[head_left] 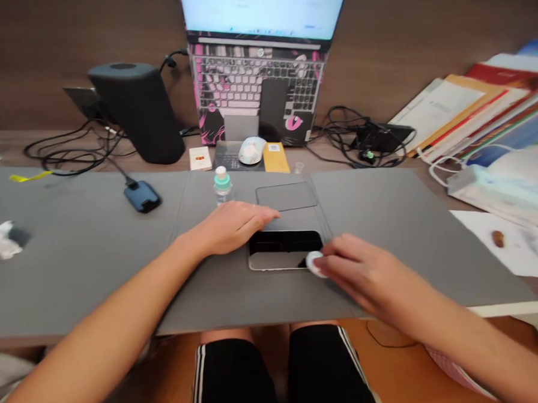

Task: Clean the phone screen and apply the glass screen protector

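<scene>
A phone [283,258] with a dark, shiny screen lies flat and sideways on the grey desk mat. At its lower right corner my right hand [363,269] pinches a white round pad [316,264], which looks like cotton and overlaps the screen's edge. My left hand [234,226] rests by the phone's upper left corner, palm down with its fingers stretched out, holding nothing I can see. Just behind the phone lies a thin, clear, dark-edged rectangle [287,196], like a screen protector. A small clear bottle [223,186] with a teal and cream cap stands behind my left hand.
At the back stands an open laptop [263,84] with a black slab on its keys. A dark speaker [140,112] and blue device [142,196] are left. Cables [351,140], books [484,100] and a plastic packet [498,189] are right. Crumpled tissue [0,239] lies far left.
</scene>
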Available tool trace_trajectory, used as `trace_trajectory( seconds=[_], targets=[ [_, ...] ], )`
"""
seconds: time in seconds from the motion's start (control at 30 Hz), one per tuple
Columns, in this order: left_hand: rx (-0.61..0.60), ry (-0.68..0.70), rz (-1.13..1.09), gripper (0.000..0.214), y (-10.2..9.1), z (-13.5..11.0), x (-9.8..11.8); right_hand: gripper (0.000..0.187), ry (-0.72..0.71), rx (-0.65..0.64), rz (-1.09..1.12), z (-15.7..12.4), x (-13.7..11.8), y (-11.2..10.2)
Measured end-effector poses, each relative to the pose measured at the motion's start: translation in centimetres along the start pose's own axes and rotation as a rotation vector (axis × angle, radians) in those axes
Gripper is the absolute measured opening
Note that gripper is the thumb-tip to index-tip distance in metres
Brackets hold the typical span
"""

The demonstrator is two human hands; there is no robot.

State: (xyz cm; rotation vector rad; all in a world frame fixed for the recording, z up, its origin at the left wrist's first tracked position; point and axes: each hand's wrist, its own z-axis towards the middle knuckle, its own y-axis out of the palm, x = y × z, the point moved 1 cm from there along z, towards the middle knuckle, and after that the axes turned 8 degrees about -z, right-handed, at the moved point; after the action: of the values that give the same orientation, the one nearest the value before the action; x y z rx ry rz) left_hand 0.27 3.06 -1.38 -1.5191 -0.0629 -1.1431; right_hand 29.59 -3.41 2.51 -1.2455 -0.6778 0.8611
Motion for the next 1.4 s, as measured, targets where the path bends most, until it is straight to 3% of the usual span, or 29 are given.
trace_trajectory(
  seconds=[0.13, 0.27, 0.43, 0.53, 0.6, 0.73, 0.83, 0.97, 1.07, 1.27, 1.4],
  targets=[
    [0.003, 0.048, 0.007, 0.067, 0.2, -0.1, 0.3, 0.023, -0.086, -0.001, -0.026, 4.6, -3.1, 3.5],
    [-0.018, 0.061, 0.01, 0.069, 0.5, 0.0, 0.4, 0.021, -0.16, -0.022, -0.021, 6.7, -2.9, 5.2],
    [-0.043, 0.041, -0.018, 0.074, 0.5, 0.1, 0.5, 0.029, -0.11, -0.087, 0.045, 2.2, 0.8, 2.3],
    [-0.044, 0.045, -0.037, 0.086, 0.2, 0.0, 0.7, 0.028, -0.009, -0.259, 0.157, -1.0, 2.6, 0.2],
    [-0.035, 0.065, -0.051, 0.093, 0.0, -0.2, 0.9, 0.027, -0.001, -0.229, 0.188, -2.1, 3.4, -0.8],
    [-0.01, 0.102, -0.11, 0.1, -0.2, -0.3, 0.9, 0.023, 0.0, -0.048, 0.13, -0.7, 5.5, -1.3],
    [-0.028, 0.06, -0.135, 0.105, -0.2, -0.3, 0.6, 0.023, -0.032, -0.018, 0.07, 2.0, 6.7, -0.2],
    [-0.037, 0.004, -0.136, 0.103, 0.0, -0.5, 0.4, 0.026, -0.148, 0.023, 0.115, 4.9, 5.8, 2.7],
    [-0.047, -0.027, -0.135, 0.099, 0.0, -0.9, 0.4, 0.03, -0.272, 0.073, 0.085, 5.3, 4.9, 4.1],
    [-0.058, -0.064, -0.151, 0.098, -0.1, -1.2, 0.0, 0.03, -0.144, -0.115, 0.097, 3.1, 9.5, 1.9],
    [-0.033, -0.077, -0.152, 0.097, 0.0, -1.3, -0.3, 0.029, -0.092, -0.033, 0.121, 3.2, 10.0, 1.2]
  ],
)
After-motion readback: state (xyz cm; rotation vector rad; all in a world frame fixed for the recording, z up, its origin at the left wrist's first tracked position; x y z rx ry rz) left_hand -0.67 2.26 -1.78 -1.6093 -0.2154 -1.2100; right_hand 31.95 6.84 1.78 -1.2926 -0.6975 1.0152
